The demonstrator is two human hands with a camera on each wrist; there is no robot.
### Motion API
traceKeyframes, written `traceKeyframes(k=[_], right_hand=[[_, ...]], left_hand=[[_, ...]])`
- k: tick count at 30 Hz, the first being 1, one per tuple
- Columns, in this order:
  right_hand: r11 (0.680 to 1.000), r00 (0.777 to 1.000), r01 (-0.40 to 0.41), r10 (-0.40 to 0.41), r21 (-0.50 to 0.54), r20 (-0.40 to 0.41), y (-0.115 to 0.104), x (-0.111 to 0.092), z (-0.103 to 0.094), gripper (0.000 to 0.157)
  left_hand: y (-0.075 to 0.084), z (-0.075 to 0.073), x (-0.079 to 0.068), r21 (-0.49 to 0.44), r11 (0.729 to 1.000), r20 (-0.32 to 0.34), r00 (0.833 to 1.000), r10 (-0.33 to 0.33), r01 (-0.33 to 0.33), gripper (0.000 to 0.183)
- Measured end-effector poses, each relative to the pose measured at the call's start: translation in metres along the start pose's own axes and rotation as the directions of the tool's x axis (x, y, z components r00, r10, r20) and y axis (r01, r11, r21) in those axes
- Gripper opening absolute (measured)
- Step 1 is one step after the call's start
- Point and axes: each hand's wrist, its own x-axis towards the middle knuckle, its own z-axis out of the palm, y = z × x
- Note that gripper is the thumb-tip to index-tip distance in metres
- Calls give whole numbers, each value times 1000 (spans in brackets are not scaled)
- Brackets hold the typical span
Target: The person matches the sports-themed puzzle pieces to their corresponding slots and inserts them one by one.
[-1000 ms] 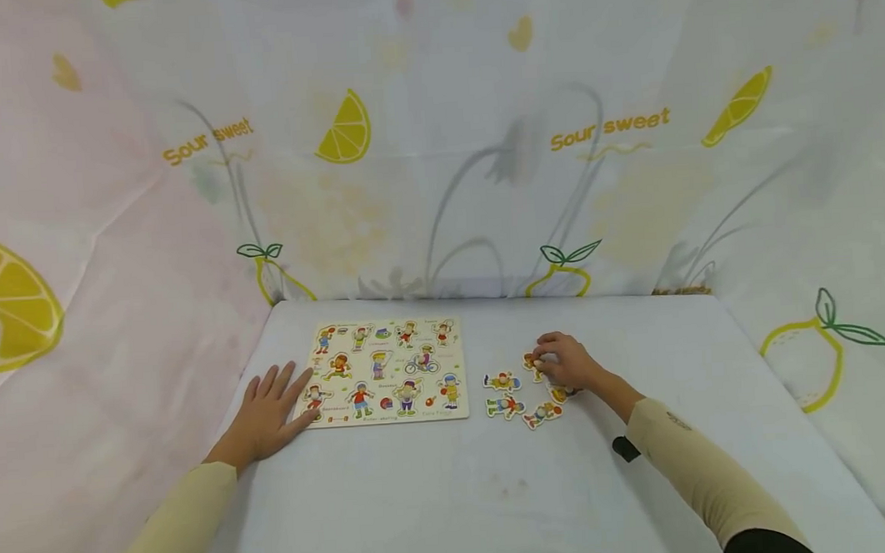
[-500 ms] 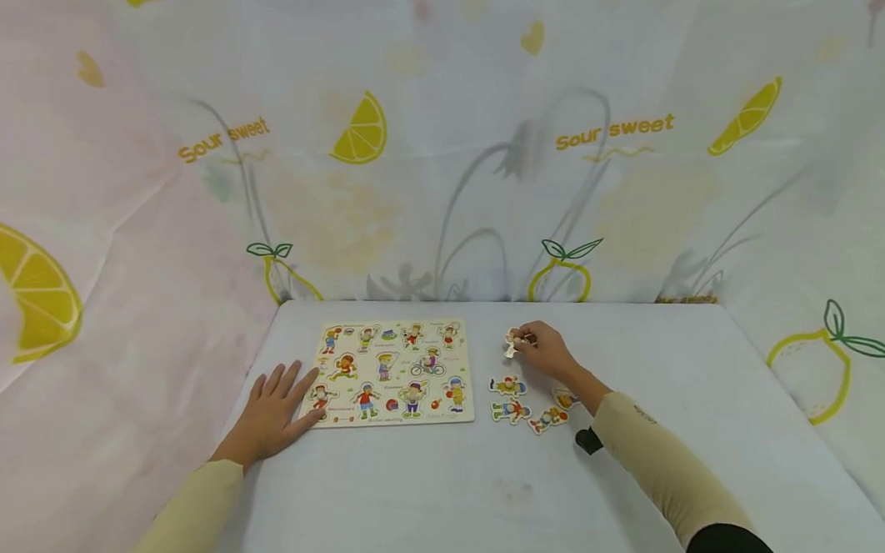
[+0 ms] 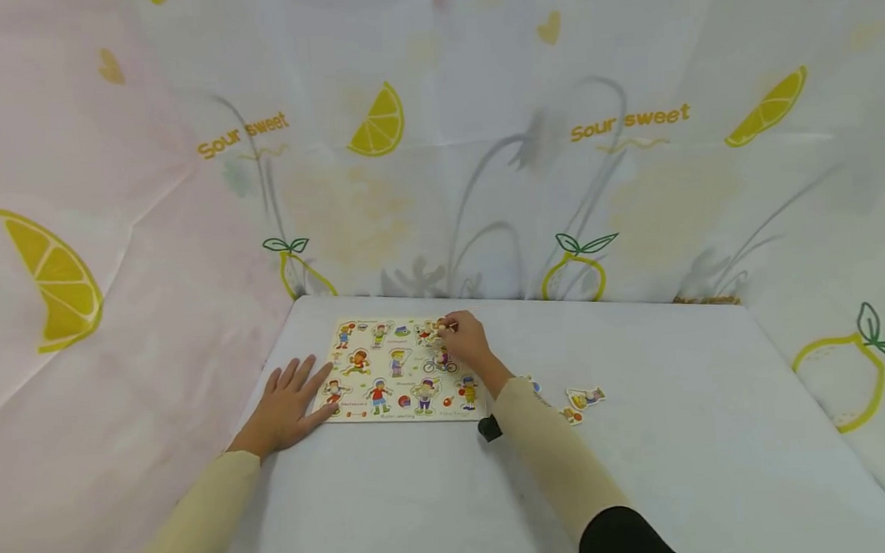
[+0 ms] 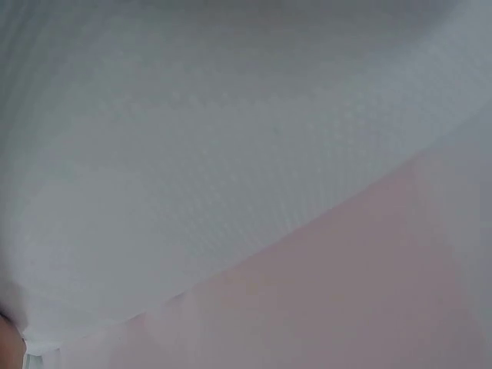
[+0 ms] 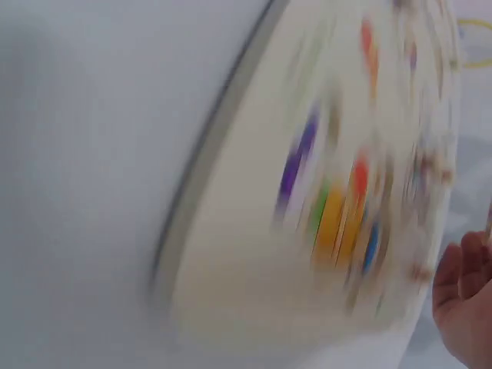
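A flat cream puzzle board (image 3: 419, 363) with printed sports figures lies toward the left of the table in the head view. My left hand (image 3: 284, 408) rests on its left edge, fingers spread. Over the board's upper right corner, my right hand (image 3: 467, 339) pinches a small figure-shaped puzzle piece (image 3: 436, 329), partly covered by the fingers. In the right wrist view the board (image 5: 223, 284) is blurred, with my right hand (image 5: 465, 307) at the far right edge. The left wrist view shows mostly white cloth and only a sliver of skin at lower left.
Loose puzzle pieces (image 3: 586, 398) lie right of the board, some hidden behind my right sleeve (image 3: 565, 462). A white cloth covers the table (image 3: 685, 464). A lemon-print curtain (image 3: 475, 183) hangs behind and at both sides.
My right hand has picked a puzzle piece from the loose group and carried it left to the board's upper right corner. My left hand keeps its place; the head view has shifted slightly.
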Motion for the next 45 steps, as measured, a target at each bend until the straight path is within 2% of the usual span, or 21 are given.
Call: traceKeyframes(k=[7,10,16,20,25,29,34,39,43,45], right_hand=[[996,996,63,-60,-58,65,-46,-12,52,16],[995,994,64,-57,-82,93,-58,-12,71,16],[997,995,34,-27,-66,92,-64,-17,105,14],[984,998,52,-45,-172,47,-65,-20,121,17],[955,999,43,-41,-294,13,-66,-23,128,17],[956,999,44,-39,-289,22,-71,-22,127,17],[962,997,62,-50,-265,51,-73,-21,129,18],[943,997,19,8,-331,79,-69,-23,133,18],[936,999,30,-13,-352,50,-70,-20,134,16],[933,998,33,-14,-359,56,-71,-21,136,14]], left_hand=[[3,-3,-1,9,1000,15,1000,1,-1,80],[2,-4,0,14,1000,-11,1000,9,-9,79],[3,-5,0,3,1000,-39,999,28,-28,78],[4,-2,-2,0,1000,-60,998,28,-28,77],[5,1,0,-5,1000,-38,999,25,-26,78],[4,-4,0,27,1000,-16,1000,15,-15,78],[3,-9,-1,48,999,-40,999,16,-14,77],[6,-6,-3,33,999,-27,999,31,-30,78],[8,-7,-1,37,999,-58,998,29,-26,77],[6,-8,-4,43,999,-50,998,28,-26,77]])
